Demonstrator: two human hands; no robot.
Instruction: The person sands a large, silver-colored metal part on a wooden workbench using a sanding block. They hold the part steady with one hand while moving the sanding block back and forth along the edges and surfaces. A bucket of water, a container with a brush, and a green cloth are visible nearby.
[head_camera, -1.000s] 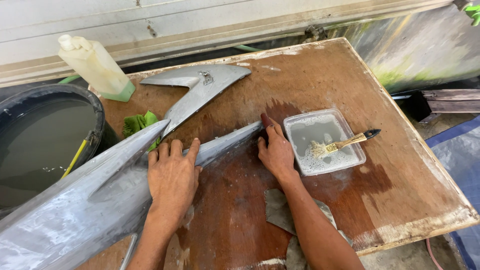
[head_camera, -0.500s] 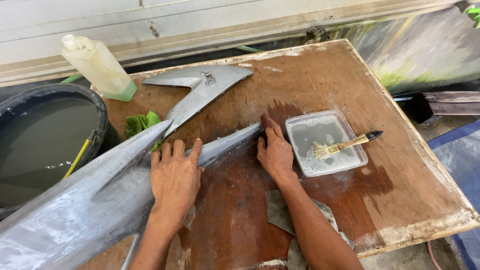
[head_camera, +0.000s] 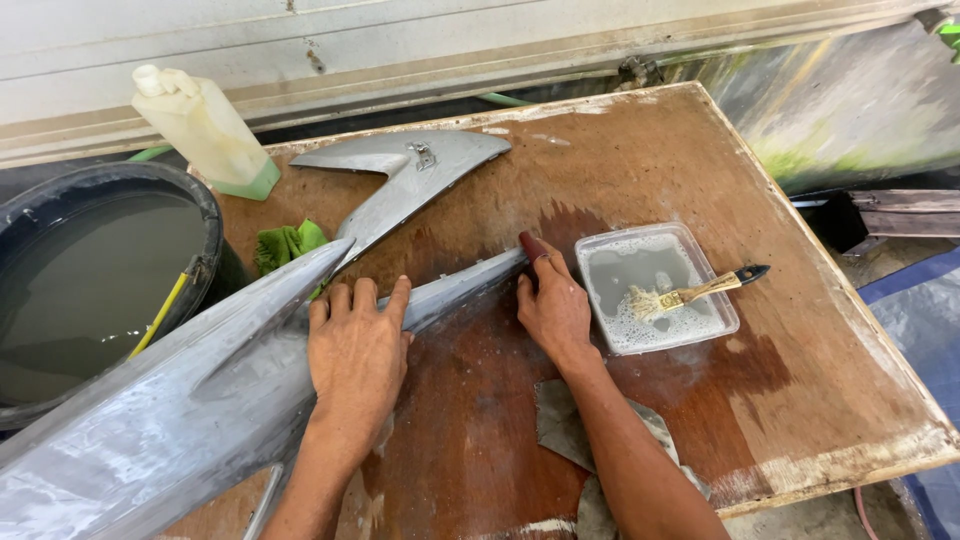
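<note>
Across the middle of the wooden worktop (head_camera: 640, 150) lies a long grey panel (head_camera: 180, 410), pointed and tapering like a blade, its surface dull, streaked and wet-looking. Left hand (head_camera: 352, 350) is spread flat on it, fingers open and pressing down, which looks like a way to pin the slippery piece so it can't slide. Right hand (head_camera: 553, 310) sits at the narrow tip, fingers curled around a small dark-red object (head_camera: 533, 247) held against the panel's edge; what that object is, I can't tell. Just beside that hand stands a clear plastic tray (head_camera: 712, 325) of soapy, cloudy water, with a bristle brush (head_camera: 690, 294) resting in it, handle propped over the rim, close enough for a quick reach. Dark wet patches stain the wood around it. Farther back rests a second grey panel (head_camera: 410, 175), angular with a metal clip, a crumpled green cloth (head_camera: 285, 245) near it, a pale plastic bottle (head_camera: 205, 130) at the corner, and a black tub (head_camera: 100, 290) of murky water off the left edge.
</note>
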